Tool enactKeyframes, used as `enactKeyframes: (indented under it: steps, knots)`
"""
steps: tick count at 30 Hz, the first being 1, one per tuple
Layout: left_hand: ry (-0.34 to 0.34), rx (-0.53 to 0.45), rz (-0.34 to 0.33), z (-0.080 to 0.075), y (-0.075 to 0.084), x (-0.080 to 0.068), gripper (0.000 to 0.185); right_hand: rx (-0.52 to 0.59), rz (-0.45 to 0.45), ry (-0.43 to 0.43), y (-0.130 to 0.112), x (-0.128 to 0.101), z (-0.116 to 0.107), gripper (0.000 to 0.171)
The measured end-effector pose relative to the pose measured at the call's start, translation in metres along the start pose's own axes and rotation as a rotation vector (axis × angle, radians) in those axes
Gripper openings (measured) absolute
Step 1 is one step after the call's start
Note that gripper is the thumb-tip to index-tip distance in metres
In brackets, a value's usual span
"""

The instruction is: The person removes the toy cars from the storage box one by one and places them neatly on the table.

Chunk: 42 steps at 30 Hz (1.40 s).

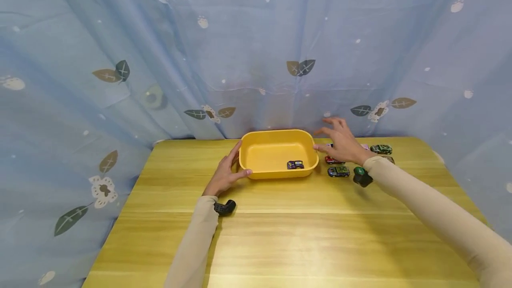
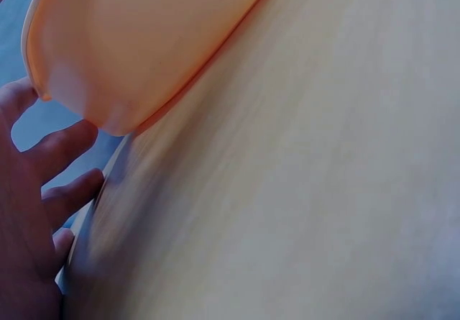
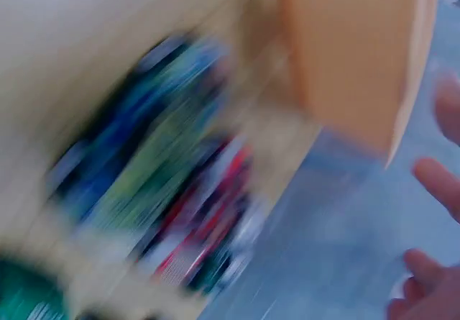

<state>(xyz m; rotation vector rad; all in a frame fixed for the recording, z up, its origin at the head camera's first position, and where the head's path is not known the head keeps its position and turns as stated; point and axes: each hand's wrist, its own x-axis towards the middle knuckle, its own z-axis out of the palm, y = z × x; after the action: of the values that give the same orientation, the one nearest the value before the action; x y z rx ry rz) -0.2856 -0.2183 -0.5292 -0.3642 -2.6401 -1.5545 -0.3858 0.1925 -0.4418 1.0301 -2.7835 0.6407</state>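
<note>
A yellow plastic bin (image 1: 264,174) stands near the table's back edge. A purple and yellow toy car (image 1: 295,165) lies inside it at the front right. My left hand (image 1: 225,175) is at the bin's left end, thumb on the front rim and fingers along the left side. In the left wrist view, spread fingers (image 2: 68,147) reach the bin's outer wall (image 2: 144,54). Just off the right end, my right hand (image 1: 342,142) holds nothing, its fingers spread and the thumb near the rim. Several toy cars (image 1: 338,171) sit below and beside it, blurred in the right wrist view.
A camouflage-patterned toy car (image 1: 381,149) is at the far right of the group, close to the back edge. Behind the wooden table (image 1: 280,234) hangs a blue patterned curtain (image 1: 256,48). Black wrist devices (image 1: 225,207) are worn at both wrists.
</note>
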Motion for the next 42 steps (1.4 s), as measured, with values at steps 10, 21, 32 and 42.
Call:
enactKeyframes:
  steps: [10, 21, 32, 42]
  knots:
    - [-0.008, 0.024, -0.016, 0.006, 0.003, 0.002, 0.109, 0.113, 0.015, -0.208, -0.03, 0.027, 0.035, 0.042]
    - [-0.007, 0.043, -0.001, 0.005, 0.003, -0.002, 0.106, 0.031, 0.041, -0.235, -0.038, 0.028, 0.054, 0.029]
    - [0.003, 0.042, -0.012, 0.001, 0.004, -0.004, 0.107, -0.066, -0.047, -0.279, -0.041, 0.035, 0.048, 0.023]
    - [0.01, 0.024, -0.013, 0.0, 0.001, -0.003, 0.105, -0.106, -0.076, -0.273, -0.044, 0.037, 0.045, 0.025]
